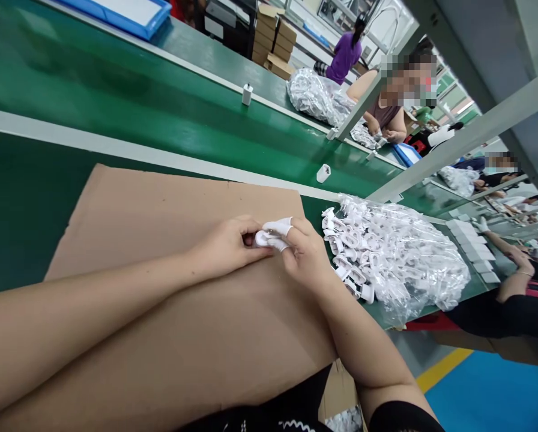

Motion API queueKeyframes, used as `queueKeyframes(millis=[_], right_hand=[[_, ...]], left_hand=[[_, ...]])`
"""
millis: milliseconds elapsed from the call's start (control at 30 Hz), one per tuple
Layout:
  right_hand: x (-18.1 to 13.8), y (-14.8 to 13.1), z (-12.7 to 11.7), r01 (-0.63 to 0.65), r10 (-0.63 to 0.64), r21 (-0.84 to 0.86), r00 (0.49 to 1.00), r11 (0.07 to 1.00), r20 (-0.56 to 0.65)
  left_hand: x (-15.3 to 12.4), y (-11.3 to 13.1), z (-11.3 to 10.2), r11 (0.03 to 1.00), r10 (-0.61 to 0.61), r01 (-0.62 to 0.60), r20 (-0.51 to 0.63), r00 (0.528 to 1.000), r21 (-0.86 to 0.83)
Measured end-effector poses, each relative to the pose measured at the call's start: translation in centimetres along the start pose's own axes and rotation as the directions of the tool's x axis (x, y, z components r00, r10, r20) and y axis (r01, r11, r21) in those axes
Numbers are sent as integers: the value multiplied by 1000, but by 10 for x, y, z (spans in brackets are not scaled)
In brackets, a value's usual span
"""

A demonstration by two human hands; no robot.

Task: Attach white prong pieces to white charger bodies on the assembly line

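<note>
My left hand (226, 246) and right hand (302, 255) meet above a cardboard sheet (138, 228), pinching a white piece (271, 234) between them. The left hand curls in from one side, and the right presses from the other, its fingers bent over the top. Neither hand is spread. The white piece sits at the meeting point of my 2 hands, with part of it hidden by my grip, so its exact form is impossible to tell. Whether it touches the cardboard sheet is also unclear.

The cardboard sheet lies on a green surface (93, 78). Just beside my right hand, a clear plastic bag (399, 258) packed with small white items rests on the same surface, a few of them showing at its open end. Farther along stand 2 white cubes, 1 white cube (247, 94) near the far edge and another white cube (323, 173) closer to me.

Across the surface, a co-worker (386, 114) sits with both hands low at the edge, beside a second plastic bag (314, 99). Behind are stacked cartons (273, 42), a blue tray (120, 15) and a person in a purple top (344, 57). To the right, a person in black (507, 306) is beside a row of white blocks (471, 249).
</note>
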State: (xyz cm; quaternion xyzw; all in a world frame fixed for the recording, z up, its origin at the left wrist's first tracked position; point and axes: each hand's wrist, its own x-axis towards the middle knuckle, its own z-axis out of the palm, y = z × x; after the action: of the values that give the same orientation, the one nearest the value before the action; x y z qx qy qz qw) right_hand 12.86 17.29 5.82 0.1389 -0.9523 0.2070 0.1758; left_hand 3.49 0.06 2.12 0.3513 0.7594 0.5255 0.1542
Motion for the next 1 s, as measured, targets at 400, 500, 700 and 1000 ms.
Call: queueKeyframes(millis=[400,500,700,1000], right_hand=[[2,-8,3,-132,136,-90,990,987,39],[-2,-5,8,-168,169,43,986,985,-9],[-6,29,-16,-339,341,35,933,940,-116],[-9,28,-30,-200,284,353,937,914,-203]], left_hand=[[-2,2,2,999,-20,20,7,1000,33],[-4,6,4,999,-27,27,18,999,26],[16,11,-14,985,-150,155,-71,986,74],[13,54,-25,959,215,-150,-270,939,241]])
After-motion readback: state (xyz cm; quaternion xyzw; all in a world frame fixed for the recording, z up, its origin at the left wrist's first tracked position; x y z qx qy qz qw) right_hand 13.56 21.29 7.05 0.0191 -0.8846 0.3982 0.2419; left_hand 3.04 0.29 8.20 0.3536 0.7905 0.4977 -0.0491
